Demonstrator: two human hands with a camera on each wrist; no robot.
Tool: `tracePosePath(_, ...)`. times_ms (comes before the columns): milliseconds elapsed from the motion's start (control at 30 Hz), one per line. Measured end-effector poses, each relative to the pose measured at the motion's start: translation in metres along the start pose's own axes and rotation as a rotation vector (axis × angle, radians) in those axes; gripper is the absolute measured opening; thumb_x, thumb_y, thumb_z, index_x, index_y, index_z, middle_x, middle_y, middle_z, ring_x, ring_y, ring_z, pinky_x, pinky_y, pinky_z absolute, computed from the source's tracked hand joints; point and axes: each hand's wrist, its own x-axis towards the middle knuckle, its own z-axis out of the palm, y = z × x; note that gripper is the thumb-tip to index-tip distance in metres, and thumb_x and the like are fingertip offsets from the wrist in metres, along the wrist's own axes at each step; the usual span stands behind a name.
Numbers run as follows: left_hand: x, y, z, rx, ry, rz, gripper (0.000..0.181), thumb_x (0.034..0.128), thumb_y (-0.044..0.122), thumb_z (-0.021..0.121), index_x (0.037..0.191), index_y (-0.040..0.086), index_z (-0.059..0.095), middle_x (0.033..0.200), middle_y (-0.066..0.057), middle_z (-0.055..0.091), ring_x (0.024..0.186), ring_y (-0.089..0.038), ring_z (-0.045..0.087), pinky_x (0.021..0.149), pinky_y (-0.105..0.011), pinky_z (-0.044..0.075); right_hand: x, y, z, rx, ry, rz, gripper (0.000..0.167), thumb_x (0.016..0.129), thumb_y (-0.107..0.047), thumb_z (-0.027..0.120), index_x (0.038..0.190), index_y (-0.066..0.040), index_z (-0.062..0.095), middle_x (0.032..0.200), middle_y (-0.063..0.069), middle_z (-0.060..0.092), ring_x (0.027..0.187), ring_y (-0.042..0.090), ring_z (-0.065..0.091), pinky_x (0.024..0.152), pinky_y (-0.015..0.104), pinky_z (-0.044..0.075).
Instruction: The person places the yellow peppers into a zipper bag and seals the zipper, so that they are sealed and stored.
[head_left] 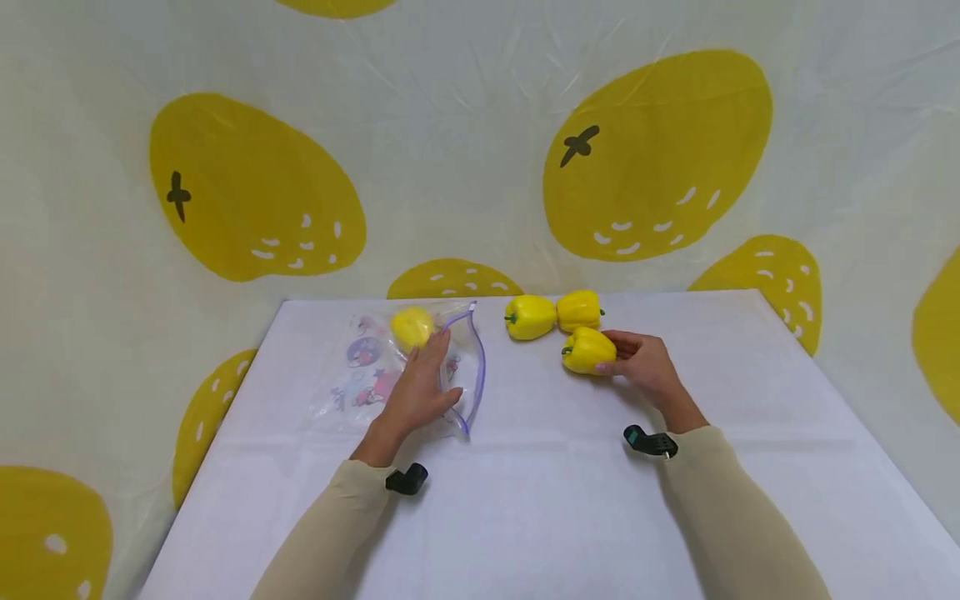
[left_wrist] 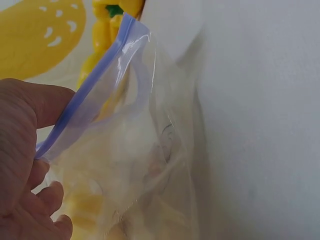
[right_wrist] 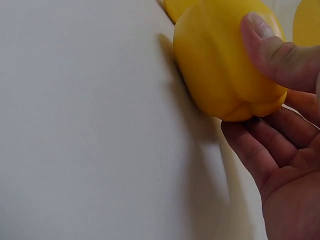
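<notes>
A clear zip bag point(head_left: 352, 392) with a purple-edged mouth lies on the left of the table, with a yellow pepper point(head_left: 412, 328) inside it. My left hand point(head_left: 416, 387) is at the bag's mouth, and in the left wrist view its thumb and fingers are around the purple edge point(left_wrist: 82, 92). On the right, my right hand point(head_left: 645, 367) grips another yellow pepper point(head_left: 588, 351), thumb on its near side. The right wrist view shows the thumb across this pepper point(right_wrist: 220, 60) and the fingers at its lower end.
Two more yellow peppers, one at left point(head_left: 530, 317) and one at right point(head_left: 579, 311), stand side by side near the back edge, just beyond the gripped one. A white cloth covers the table point(head_left: 525, 500). Behind it hangs a pale curtain point(head_left: 450, 167) with large yellow fruit prints.
</notes>
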Motion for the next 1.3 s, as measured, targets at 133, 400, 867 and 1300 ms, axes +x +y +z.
tracePosePath(133, 0.001, 0.005, 0.003, -0.014, -0.003, -0.034, 0.097, 0.0913, 0.023, 0.077, 0.167, 0.010, 0.018, 0.175, -0.008, 0.022, 0.164, -0.028, 0.018, 0.135, -0.052, 0.008, 0.000, -0.002, 0.006, 0.015, 0.002, -0.022, 0.079, 0.084, -0.018, 0.088, 0.153, -0.005, 0.051, 0.158, 0.018, 0.052, 0.147, 0.037, 0.051, 0.121, 0.048, 0.043)
tracePosePath(400, 0.009, 0.015, 0.008, -0.062, -0.017, -0.092, 0.100, 0.0910, 0.021, 0.078, 0.168, 0.012, 0.016, 0.177, -0.006, 0.017, 0.165, -0.026, 0.014, 0.135, -0.049, 0.008, 0.000, -0.013, 0.019, 0.025, 0.011, -0.055, 0.077, 0.086, -0.016, 0.086, 0.154, -0.005, 0.050, 0.159, 0.018, 0.051, 0.146, 0.036, 0.052, 0.120, 0.047, 0.044)
tracePosePath(867, 0.017, 0.020, 0.015, -0.109, 0.012, -0.123, 0.101, 0.0897, 0.020, 0.079, 0.168, 0.012, 0.016, 0.176, -0.007, 0.019, 0.165, -0.029, 0.014, 0.135, -0.049, 0.011, 0.002, -0.031, 0.054, 0.061, 0.010, -0.091, 0.072, 0.084, -0.011, 0.086, 0.150, -0.005, 0.056, 0.155, 0.016, 0.057, 0.141, 0.035, 0.057, 0.117, 0.046, 0.047)
tracePosePath(1300, 0.020, 0.030, 0.025, -0.085, -0.019, -0.146, 0.104, 0.0901, 0.023, 0.080, 0.169, 0.014, 0.012, 0.177, -0.004, 0.015, 0.166, -0.024, 0.011, 0.135, -0.047, 0.008, 0.001, -0.030, 0.078, 0.063, 0.023, -0.115, 0.071, 0.082, -0.009, 0.087, 0.147, -0.005, 0.058, 0.151, 0.016, 0.061, 0.136, 0.035, 0.061, 0.114, 0.046, 0.050)
